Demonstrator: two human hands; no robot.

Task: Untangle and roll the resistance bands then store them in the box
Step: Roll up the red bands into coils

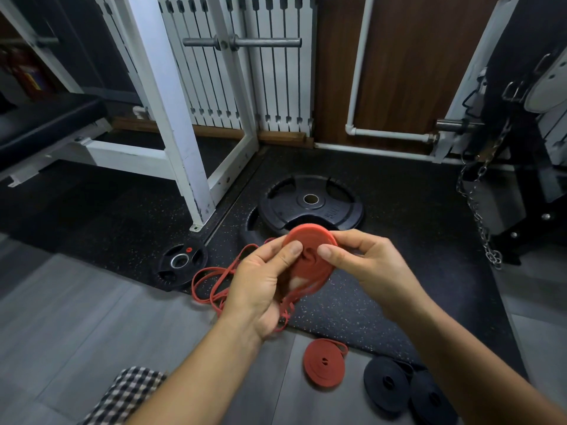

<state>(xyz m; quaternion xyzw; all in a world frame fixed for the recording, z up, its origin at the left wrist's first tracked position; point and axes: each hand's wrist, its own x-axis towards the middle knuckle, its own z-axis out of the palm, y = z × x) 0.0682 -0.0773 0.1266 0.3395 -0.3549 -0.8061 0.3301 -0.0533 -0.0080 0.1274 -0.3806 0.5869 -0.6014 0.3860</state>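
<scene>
Two hands (260,280) (368,265) pinch a red band coil (310,259); plate lettering unreadable.

The red band roll (310,256) looked matt rubber; the floor mat (399,210) was speckled, rough rubber; the rack frame (171,118) was painted metal.

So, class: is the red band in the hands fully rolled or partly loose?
Partly loose: the red band is a coil, its tail trailing on the floor.

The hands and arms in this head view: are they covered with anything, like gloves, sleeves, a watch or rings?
Nothing is worn on them. The left hand and right hand are bare, without gloves, and no rings show on the visible fingers. Both forearms are bare as far as the picture shows, with no sleeves, watch or wristband. The only clothing in view is black-and-white checked fabric at the bottom edge.
</scene>
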